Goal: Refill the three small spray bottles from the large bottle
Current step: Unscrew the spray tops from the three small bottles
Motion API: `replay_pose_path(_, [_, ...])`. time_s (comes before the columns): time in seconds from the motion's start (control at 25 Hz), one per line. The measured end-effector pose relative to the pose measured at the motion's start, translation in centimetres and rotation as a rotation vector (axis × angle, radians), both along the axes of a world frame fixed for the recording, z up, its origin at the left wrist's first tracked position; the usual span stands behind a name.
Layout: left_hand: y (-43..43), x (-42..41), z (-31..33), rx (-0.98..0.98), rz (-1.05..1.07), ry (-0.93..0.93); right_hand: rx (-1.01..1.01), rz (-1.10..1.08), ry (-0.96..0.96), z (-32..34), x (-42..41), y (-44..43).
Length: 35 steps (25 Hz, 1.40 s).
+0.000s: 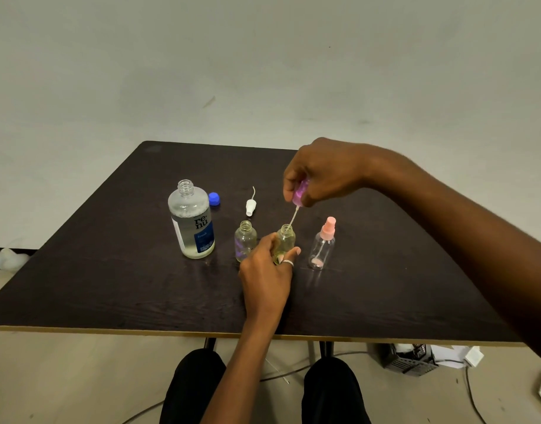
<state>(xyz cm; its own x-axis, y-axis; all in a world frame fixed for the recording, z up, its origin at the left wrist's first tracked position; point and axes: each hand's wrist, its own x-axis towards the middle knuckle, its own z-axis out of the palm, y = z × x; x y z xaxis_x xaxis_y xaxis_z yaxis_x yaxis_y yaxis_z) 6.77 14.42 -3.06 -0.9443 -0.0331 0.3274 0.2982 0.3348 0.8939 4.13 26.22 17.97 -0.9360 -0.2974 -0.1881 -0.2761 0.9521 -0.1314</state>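
The large bottle (192,221) is standing upright on the worktop (110,270), at nine o'clock from the three small bottles. Its cap (214,199) is lying just beside it at two o'clock. A loose spray head (251,205) is lying at twelve o'clock from the first small bottle (245,240). The middle small bottle (286,240) is standing at three o'clock from the first, with the left hand (267,276) wrapping it from six o'clock. The right hand (321,172) is holding a second spray head (300,192) above it at twelve o'clock, its tube (293,216) reaching down into the neck. The third small bottle (323,244), its sprayer on, is standing at three o'clock from the middle one.
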Motion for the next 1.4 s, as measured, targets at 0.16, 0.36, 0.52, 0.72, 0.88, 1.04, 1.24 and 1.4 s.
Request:
replay_pose_path(0.16, [0.0,0.1,0.0,0.002,0.001,0.009,-0.029,-0.072,0.083,2.5,-0.1,0.9])
replay_pose_path(0.36, [0.0,-0.1,-0.4,0.016,-0.007,-0.001,-0.131,-0.142,0.107,1.3,-1.8,1.3])
replay_pose_path(0.52, [0.2,-0.2,-0.8,0.043,-0.029,-0.014,-0.142,-0.136,0.043,-2.1,-4.3,1.9])
replay_pose_path(0.72, [0.1,-0.5,-1.1,0.055,-0.029,-0.013,0.011,-0.085,0.060,-7.3,-7.5,2.1])
replay_pose_path(0.88, [0.2,-0.5,-1.2,0.076,-0.038,-0.021,0.065,-0.093,0.069,-10.6,-9.8,2.5])
replay_pose_path(1.04, [0.3,-0.7,-1.6,0.066,-0.045,-0.038,0.107,-0.079,0.062,-12.3,-11.3,2.7])
replay_pose_path(1.24, [0.3,-0.6,-1.3,0.062,-0.044,-0.049,0.122,-0.069,0.037,-13.1,-12.3,2.7])
replay_pose_path(1.4, [0.2,-0.6,-1.2,0.067,-0.054,-0.043,0.095,-0.082,0.020,-13.1,-12.5,2.7])
